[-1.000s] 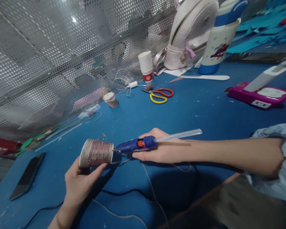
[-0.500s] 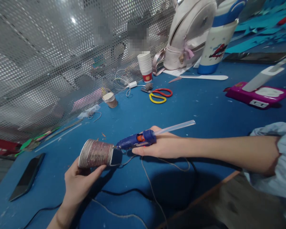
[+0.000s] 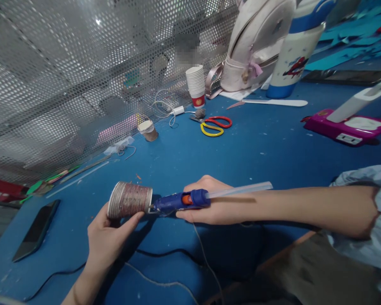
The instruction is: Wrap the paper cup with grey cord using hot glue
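A paper cup (image 3: 131,200) wound with grey and reddish-brown cord lies on its side in my left hand (image 3: 106,237), thumb below and fingers behind it. My right hand (image 3: 209,207) is closed around a blue hot glue gun (image 3: 180,201) with an orange part in its body. The gun's nozzle meets the lower part of the cup's right-hand rim. A clear glue stick (image 3: 241,189) sticks out of the gun's back, over my wrist. Loose grey cord (image 3: 165,284) runs over the table below my hands.
Red-and-yellow scissors (image 3: 213,126), a small wrapped cup (image 3: 148,130) and stacked paper cups (image 3: 196,87) stand or lie beyond my hands. A phone (image 3: 37,231) lies left. At right are a magenta power strip (image 3: 346,127) and a bottle (image 3: 296,59). A black cable (image 3: 168,253) crosses below.
The glue gun has moved down along the cup's rim, and its back end has dropped. The cup has shifted slightly up and right in my left hand.
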`<state>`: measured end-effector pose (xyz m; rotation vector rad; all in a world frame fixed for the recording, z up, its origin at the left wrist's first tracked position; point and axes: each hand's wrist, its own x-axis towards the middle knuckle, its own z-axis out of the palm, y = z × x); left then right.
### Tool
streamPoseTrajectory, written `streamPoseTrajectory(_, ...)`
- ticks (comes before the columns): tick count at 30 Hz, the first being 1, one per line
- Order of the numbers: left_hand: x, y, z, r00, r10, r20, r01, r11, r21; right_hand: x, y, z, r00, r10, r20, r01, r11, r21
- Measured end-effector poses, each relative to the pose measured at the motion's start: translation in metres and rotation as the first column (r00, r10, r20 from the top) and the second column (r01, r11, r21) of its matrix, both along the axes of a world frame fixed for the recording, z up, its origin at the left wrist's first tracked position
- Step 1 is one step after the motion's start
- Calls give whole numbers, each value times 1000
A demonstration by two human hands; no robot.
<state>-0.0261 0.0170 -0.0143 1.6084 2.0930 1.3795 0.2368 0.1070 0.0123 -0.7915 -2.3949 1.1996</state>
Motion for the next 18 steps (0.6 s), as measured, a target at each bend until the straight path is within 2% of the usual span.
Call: streamPoseTrajectory(18, 9, -2, 5, 996, 3, -86, -2, 1000, 12, 1, 1, -3, 1000, -4, -19, 5, 999, 49)
